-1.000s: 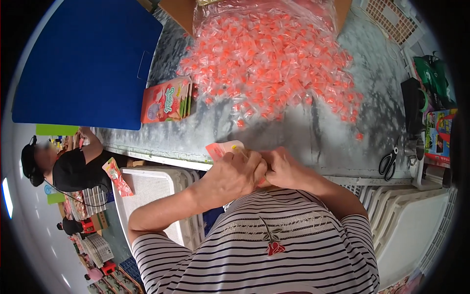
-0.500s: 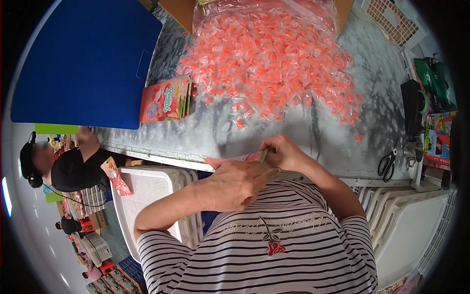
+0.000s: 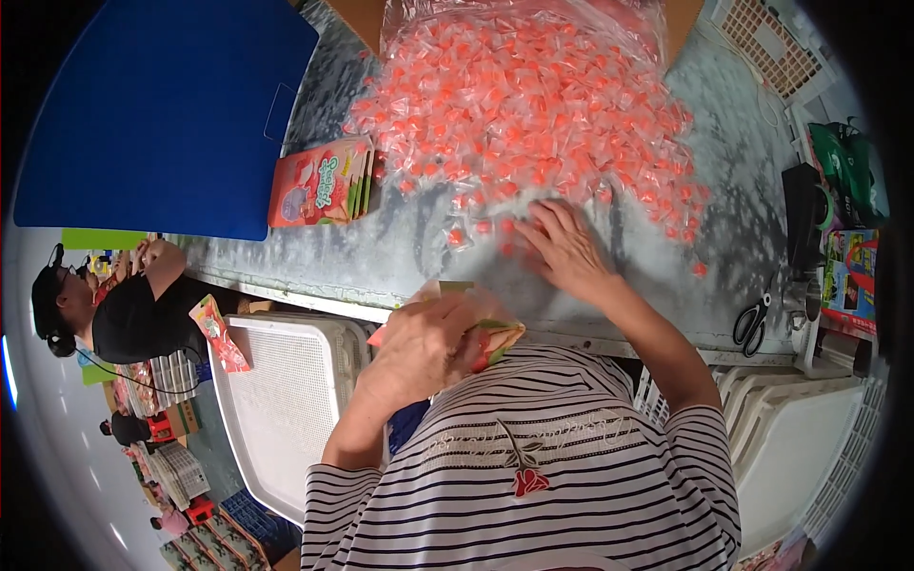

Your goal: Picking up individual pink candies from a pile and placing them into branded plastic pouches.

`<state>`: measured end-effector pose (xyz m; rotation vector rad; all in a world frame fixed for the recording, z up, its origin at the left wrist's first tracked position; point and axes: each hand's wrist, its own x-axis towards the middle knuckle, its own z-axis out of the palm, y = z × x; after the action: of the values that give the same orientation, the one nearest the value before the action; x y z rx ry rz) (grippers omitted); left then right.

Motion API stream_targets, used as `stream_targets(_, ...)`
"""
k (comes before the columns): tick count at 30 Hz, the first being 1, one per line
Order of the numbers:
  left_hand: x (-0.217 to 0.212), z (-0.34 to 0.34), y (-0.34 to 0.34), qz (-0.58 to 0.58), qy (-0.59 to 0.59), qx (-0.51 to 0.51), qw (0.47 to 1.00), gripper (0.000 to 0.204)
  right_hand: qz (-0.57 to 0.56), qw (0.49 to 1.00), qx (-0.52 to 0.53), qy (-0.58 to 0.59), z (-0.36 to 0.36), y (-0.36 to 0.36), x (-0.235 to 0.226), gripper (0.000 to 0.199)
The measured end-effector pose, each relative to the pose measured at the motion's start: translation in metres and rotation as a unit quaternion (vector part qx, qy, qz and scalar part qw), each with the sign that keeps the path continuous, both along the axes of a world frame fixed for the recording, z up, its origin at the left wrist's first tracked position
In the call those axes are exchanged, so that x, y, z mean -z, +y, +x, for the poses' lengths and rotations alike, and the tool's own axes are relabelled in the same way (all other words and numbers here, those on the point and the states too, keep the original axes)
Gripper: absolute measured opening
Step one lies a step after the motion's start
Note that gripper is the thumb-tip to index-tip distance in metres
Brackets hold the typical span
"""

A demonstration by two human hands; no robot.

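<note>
Cardboard box at twelve o'clock opens onto red wrapped candies; left hand grips a pouch, right hand spreads its fingers.

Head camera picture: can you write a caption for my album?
Left hand holding a pouch, right hand at the near edge of the sweets.

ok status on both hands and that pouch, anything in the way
Left hand gripping pouch. Right hand open, at near edge of wrapped pieces. No obstruction seen.
</note>
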<state>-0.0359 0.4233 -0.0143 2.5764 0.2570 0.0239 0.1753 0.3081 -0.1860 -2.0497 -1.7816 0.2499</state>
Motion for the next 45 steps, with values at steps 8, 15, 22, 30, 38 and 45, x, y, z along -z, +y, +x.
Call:
stream_targets(8, 0.017, -0.003, 0.007, 0.005, -0.028, -0.027, 0.999, 0.023, -0.013, 0.994, 0.102, -0.02, -0.004, -0.06, -0.011, 0.079)
stream_targets(15, 0.013, -0.01, 0.015, 0.013, -0.001, -0.058, 0.998, 0.022, 0.193, 0.874, 0.352, 0.274, 0.039, -0.103, -0.015, 0.037)
stream_targets(22, 0.022, -0.016, 0.015, 0.03, -0.004, -0.089, 0.996, 0.022, 0.221, 0.9, 0.317, 0.201, 0.036, -0.109, -0.017, 0.036)
stream_targets(30, 0.023, -0.014, 0.011, 0.018, 0.004, -0.092, 0.996, 0.016, 0.063, 0.979, 0.191, 0.026, 0.001, -0.071, -0.018, 0.058)
stream_targets(38, 0.03, -0.021, 0.015, 0.021, -0.009, -0.101, 0.995, 0.015, 0.019, 0.984, 0.179, -0.007, -0.007, -0.089, -0.007, 0.054)
stream_targets(45, 0.027, -0.013, 0.009, 0.023, -0.004, -0.073, 0.997, 0.014, 0.068, 0.989, 0.115, 0.062, -0.035, -0.029, -0.017, 0.059)
